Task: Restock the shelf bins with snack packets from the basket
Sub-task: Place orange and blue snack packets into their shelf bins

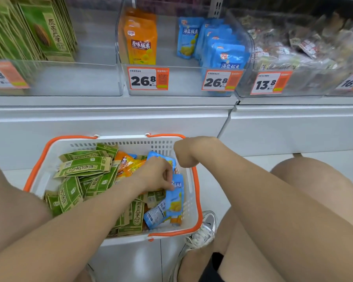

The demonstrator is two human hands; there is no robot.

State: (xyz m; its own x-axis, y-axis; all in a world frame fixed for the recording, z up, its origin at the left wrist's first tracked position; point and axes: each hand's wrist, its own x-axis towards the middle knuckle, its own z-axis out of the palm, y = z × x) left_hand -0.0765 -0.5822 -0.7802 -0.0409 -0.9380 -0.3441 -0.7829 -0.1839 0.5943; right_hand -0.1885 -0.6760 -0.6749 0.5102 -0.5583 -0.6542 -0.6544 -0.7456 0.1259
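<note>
A person crouches on the floor before a white shop shelf, looking down at a white plastic shopping basket with orange rim and handles (196, 202) resting near their knees. The basket holds a loose heap of flat green and tan paper snack packets (84, 166), a few orange foil packets (125, 162) and several blue glossy plastic packets (176, 200). The left hand (154, 176) reaches into the basket, its fingertips (168, 185) curled to pinch the top edge of one blue packet, which stands against the basket's right wall. The right hand (184, 153) hovers over the basket's far right corner with its fingers curled inward; it appears to hold nothing, though the palm side is hidden. On the shelf above stand clear plastic bins: a left bin with upright green boxed packs (47, 31), a middle bin (120, 80) with orange packs (141, 41), beside it a bin of matching blue packs (222, 47), and further right a bin of mixed clear-wrapped snacks (293, 47). Orange and white price tags (148, 78) hang on the bin fronts. The blue packet looks light, thin and floppy, with a slick surface likely to slip, so a pinch on its sealed top edge seems the surest hold. The blue bin looks like its likely destination.
</note>
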